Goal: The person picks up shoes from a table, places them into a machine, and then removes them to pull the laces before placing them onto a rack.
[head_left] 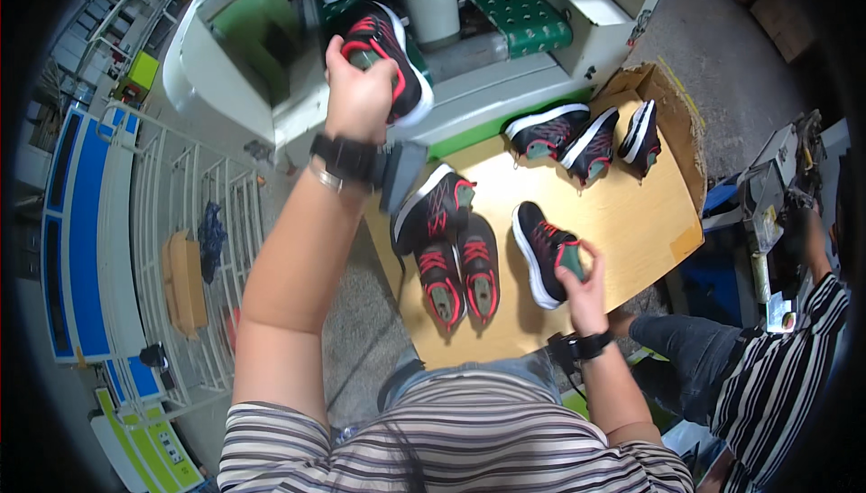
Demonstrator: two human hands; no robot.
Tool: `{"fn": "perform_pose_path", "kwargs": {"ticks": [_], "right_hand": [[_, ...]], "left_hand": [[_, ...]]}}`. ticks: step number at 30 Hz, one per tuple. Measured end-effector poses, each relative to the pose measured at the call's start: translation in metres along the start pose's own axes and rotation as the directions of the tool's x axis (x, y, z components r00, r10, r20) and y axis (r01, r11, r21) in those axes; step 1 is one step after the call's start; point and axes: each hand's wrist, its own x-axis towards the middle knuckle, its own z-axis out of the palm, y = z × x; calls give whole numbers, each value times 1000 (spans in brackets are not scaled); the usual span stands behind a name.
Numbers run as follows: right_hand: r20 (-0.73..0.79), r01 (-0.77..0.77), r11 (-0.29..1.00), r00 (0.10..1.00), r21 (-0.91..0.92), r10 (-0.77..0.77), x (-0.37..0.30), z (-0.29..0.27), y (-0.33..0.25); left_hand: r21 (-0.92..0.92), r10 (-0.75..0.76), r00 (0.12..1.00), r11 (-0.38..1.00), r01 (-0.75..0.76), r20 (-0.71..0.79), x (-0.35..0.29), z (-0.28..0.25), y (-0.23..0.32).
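Note:
My left hand [359, 92] is raised at the mouth of the machine, its fingers closed on the heel collar of a black sneaker [413, 87] with red laces and a white sole. Lower and to the right, my right hand [586, 293] grips a similar sneaker [534, 239] by its heel opening, over the wooden table [532, 340]. Between my arms, a pair of black shoes with red laces [478, 258] lies beside a white-soled sneaker [426, 209]. Several more sneakers [546, 128] are grouped at the table's far right.
The pale green machine [505, 78] with a perforated green belt [519, 15] borders the table's far edge. A cardboard flap [672, 114] stands at the right corner. White metal racks [203, 222] stand on the left. Another person in a striped shirt [776, 376] is at the right.

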Motion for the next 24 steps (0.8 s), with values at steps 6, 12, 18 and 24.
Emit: {"fn": "perform_pose_path", "kwargs": {"ticks": [6, 12, 18, 24], "right_hand": [[66, 739, 643, 665, -204, -744, 113, 83, -178], [214, 749, 398, 572, -529, -792, 333, 130, -199], [395, 829, 154, 409, -537, -823, 214, 163, -63], [522, 450, 640, 848, -623, -88, -14, 65, 43]], "left_hand": [[597, 161, 985, 797, -92, -63, 96, 17, -50], [235, 388, 859, 848, -474, 333, -39, -1, -33], [344, -222, 780, 939, 9, 585, -149, -89, -150], [148, -291, 946, 951, 270, 145, -164, -146, -127]]}}
